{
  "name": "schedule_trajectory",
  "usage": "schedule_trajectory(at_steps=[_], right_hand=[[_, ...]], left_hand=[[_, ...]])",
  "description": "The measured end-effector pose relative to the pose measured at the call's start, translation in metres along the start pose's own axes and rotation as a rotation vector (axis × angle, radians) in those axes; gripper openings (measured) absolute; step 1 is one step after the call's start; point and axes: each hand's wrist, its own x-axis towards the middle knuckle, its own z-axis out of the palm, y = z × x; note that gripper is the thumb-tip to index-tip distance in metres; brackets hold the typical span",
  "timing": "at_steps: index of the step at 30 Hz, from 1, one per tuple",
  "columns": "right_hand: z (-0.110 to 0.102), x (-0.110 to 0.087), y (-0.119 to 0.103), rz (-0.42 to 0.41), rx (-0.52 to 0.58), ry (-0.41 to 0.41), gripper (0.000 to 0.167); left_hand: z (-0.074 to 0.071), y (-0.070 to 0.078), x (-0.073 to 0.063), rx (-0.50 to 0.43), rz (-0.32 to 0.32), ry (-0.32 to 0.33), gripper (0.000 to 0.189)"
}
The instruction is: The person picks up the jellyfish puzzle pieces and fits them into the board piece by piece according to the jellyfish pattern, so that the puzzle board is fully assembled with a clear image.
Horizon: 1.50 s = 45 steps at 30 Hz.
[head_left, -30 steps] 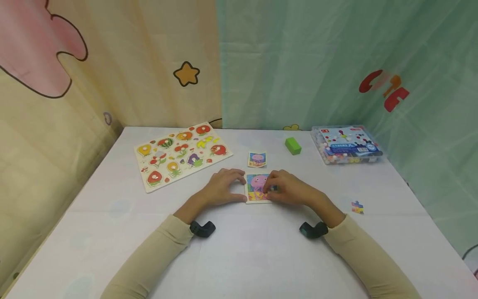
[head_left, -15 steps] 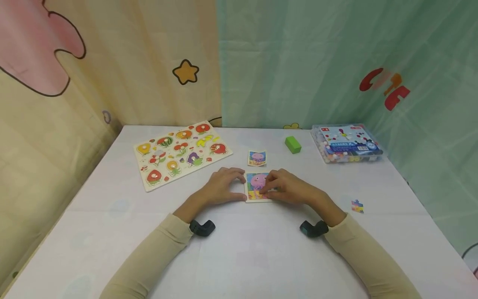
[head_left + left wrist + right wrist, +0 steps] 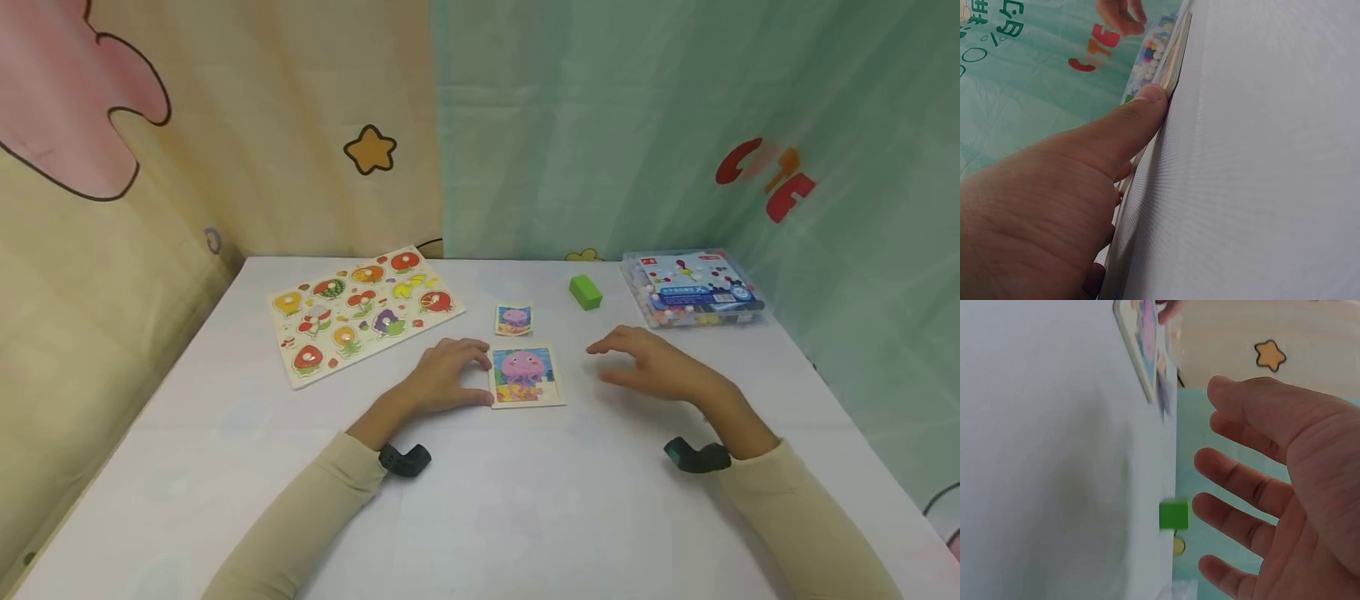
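A small square jigsaw puzzle with a pink octopus picture lies flat on the table, pale bare board showing at its lower right corner. My left hand holds the puzzle's left edge, fingers at the top corner and thumb at the bottom one. The left wrist view shows that thumb against the board's side. Off to the right of the puzzle, my right hand is above the table with fingers spread. Nothing is in the right hand in its wrist view. Behind the puzzle lies a small octopus picture card.
A fruit peg puzzle board lies at the back left. A green block is behind the picture card to the right. At the back right stands a clear plastic box of colourful beads. Curtains hang behind the white table.
The right hand has let go of the puzzle and moved right, its fingers now spread. Its wrist now covers the spot where a loose jigsaw piece lay. The left hand stays put.
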Motion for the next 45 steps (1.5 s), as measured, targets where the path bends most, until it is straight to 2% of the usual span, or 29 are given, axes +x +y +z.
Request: schedule_trajectory(at_steps=[6, 10, 13, 16, 20, 23, 29, 35, 45], right_hand=[[-0.016, -0.053, 0.027, 0.174, 0.038, 0.041, 0.042], [-0.019, -0.090, 0.049, 0.244, 0.028, 0.042, 0.052], [-0.018, -0.111, 0.066, 0.242, -0.021, 0.045, 0.059], [-0.015, -0.125, 0.080, 0.183, -0.054, 0.108, 0.053], [-0.009, -0.131, 0.092, 0.043, -0.037, 0.235, 0.042], [-0.007, -0.132, 0.095, 0.021, -0.034, 0.270, 0.039], [-0.004, -0.137, 0.097, 0.104, -0.042, 0.279, 0.033], [-0.004, -0.139, 0.097, 0.185, 0.014, 0.253, 0.026], [0.000, -0.140, 0.099, 0.175, 0.002, 0.298, 0.023]], left_hand=[[-0.003, -0.004, -0.005, -0.012, -0.012, 0.008, 0.048], [-0.002, -0.005, -0.005, -0.024, -0.003, 0.009, 0.048], [-0.002, -0.005, -0.004, -0.028, -0.002, 0.009, 0.048], [-0.002, -0.005, -0.004, -0.031, -0.005, 0.008, 0.048], [-0.003, -0.004, -0.004, -0.030, -0.009, 0.009, 0.048], [-0.004, -0.003, -0.004, -0.031, -0.011, 0.010, 0.048], [-0.002, -0.003, -0.002, -0.028, -0.001, 0.007, 0.049], [-0.002, -0.002, -0.001, -0.012, 0.007, 0.009, 0.049], [0.001, -0.001, -0.001, -0.024, 0.005, 0.008, 0.049]])
